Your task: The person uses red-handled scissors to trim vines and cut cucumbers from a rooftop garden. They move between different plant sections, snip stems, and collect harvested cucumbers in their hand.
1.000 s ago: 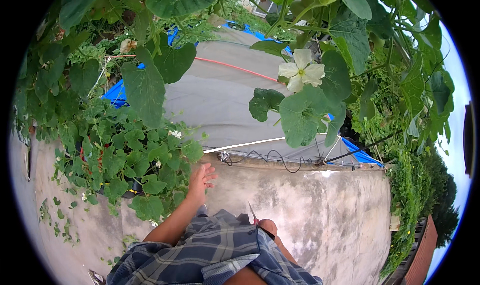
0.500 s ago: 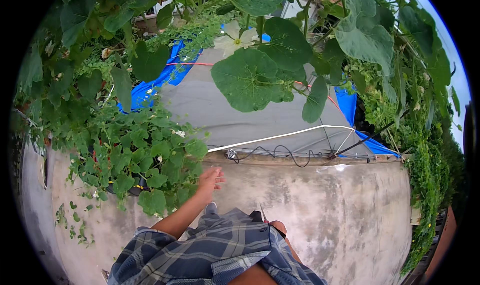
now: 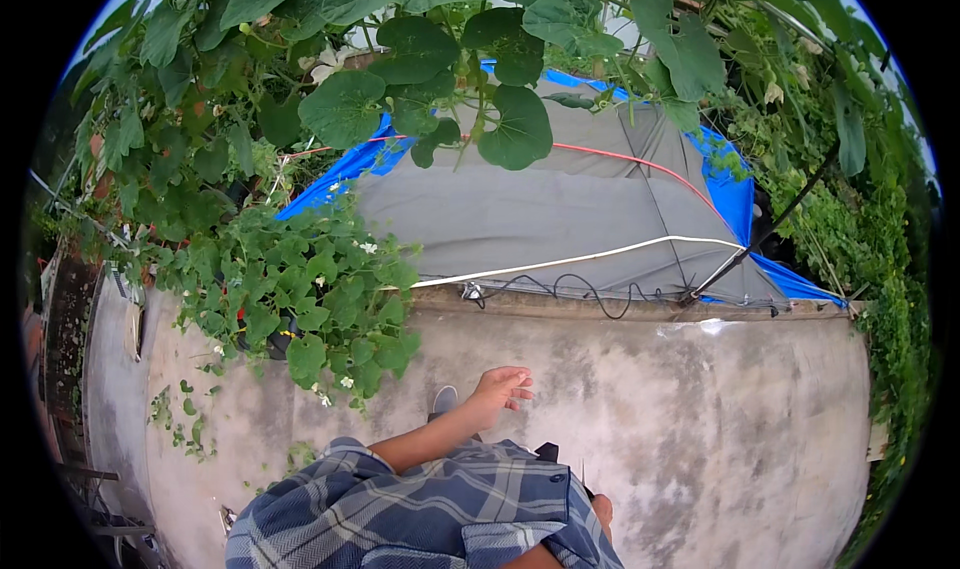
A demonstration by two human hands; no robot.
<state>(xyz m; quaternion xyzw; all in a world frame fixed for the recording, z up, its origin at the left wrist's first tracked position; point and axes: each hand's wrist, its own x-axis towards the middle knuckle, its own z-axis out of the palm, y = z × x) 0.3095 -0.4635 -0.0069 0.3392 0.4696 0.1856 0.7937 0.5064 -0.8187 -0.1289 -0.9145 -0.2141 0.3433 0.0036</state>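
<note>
My left hand is held out in front of my body above the concrete, its fingers loosely bent and apart, with nothing in it. Its nearest plant is a leafy vine with small white flowers, on the left. My right hand shows only in part beside the edge of my plaid shirt. A thin pointed blade sticks up next to it and seems to be in its grip; the rest of the tool is hidden behind the shirt.
Large gourd-like leaves hang overhead in front. Beyond a low concrete edge lies a grey cover with blue tarp at its sides. A white pole, a dark cable and a slanting dark pole run along it.
My left hand has moved right, away from the leafy vine. The view has shifted, so the hanging leaves stand higher and more concrete shows. The blade has sunk lower beside my shirt.
</note>
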